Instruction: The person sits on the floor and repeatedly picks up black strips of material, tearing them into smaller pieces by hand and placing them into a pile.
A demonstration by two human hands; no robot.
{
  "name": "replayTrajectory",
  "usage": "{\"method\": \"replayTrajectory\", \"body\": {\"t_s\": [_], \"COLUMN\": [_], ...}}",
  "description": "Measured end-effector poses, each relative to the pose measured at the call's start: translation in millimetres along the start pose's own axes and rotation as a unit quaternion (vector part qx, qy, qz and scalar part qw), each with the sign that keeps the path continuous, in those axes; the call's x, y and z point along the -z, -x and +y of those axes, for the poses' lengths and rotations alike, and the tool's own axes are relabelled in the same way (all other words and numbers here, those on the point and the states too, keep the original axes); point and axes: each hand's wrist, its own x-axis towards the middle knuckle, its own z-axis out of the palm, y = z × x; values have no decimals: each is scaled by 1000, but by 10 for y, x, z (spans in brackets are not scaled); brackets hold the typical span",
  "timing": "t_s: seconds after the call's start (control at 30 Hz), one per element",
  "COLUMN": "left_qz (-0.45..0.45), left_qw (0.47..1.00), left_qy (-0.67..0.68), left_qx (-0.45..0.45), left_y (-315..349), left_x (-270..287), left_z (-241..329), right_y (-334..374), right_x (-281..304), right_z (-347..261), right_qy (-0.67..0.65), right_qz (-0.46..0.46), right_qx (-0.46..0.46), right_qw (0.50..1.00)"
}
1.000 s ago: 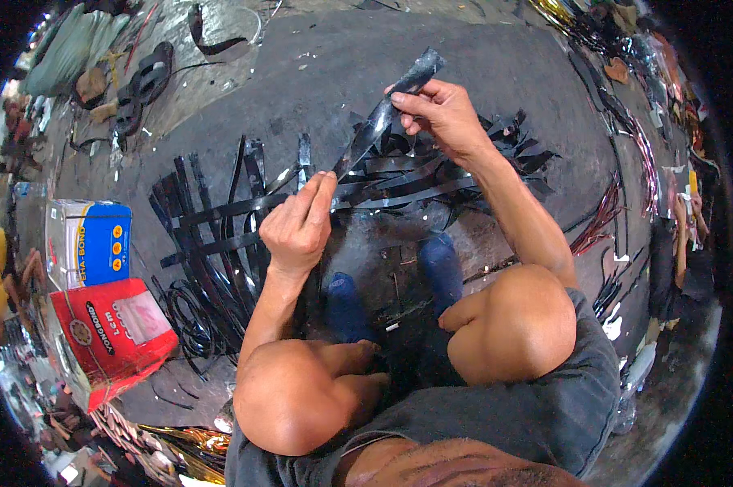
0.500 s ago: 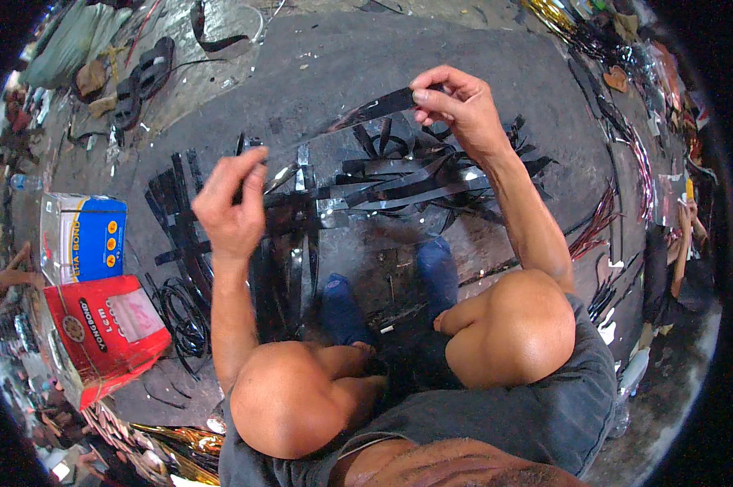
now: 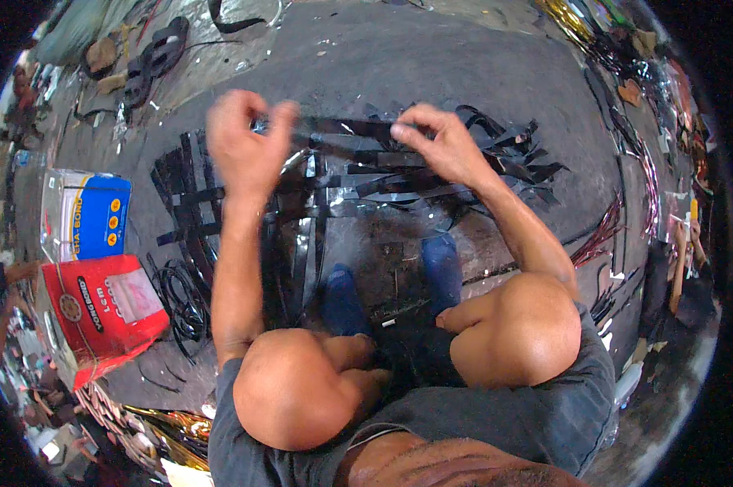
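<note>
A flat black strip point(image 3: 346, 127) stretches across between my hands, above the pile of strips. Its right end is pinched between the thumb and fingers of my right hand point(image 3: 446, 144). My left hand point(image 3: 246, 146) is raised near the strip's other end with bent fingers, smeared by motion, so its hold on the strip is unclear. Below lie several black strips point(image 3: 415, 180) running sideways, crossing other black strips point(image 3: 189, 174) laid lengthwise on the left. Some of the strips are shiny.
Left of me stand a blue and white box point(image 3: 103, 215) and a red box point(image 3: 107, 304), beside a coil of black cord point(image 3: 176, 300). A pair of black sandals point(image 3: 154, 61) lies far left. Metallic red strips point(image 3: 601, 235) lie right. Another person's hands point(image 3: 689, 235) show at the right edge.
My left hand has moved up and slightly right. My right hand has come down and left with the strip, which now lies nearly level. The view has shifted slightly.
</note>
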Motion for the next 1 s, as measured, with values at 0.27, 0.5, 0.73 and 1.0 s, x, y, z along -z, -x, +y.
{"method": "replayTrajectory", "body": {"t_s": [0.27, 0.5, 0.73, 1.0], "left_qz": [-298, -337, 148, 536], "left_qw": [844, 761, 539, 619], "left_qy": [380, 475, 671, 239], "left_qx": [234, 286, 487, 522], "left_y": [1444, 1485, 1237, 1441], "left_x": [-512, -348, 167, 1892], "left_z": [367, 430, -811, -3650], "right_y": [690, 788, 522, 1224], "right_x": [-561, -545, 588, 3227], "right_z": [32, 84, 903, 2842], "right_qy": [-338, -509, -647, -436], "right_qz": [-219, -167, 119, 579], "right_qx": [-251, -321, -289, -277], "right_qw": [881, 781, 696, 631]}}
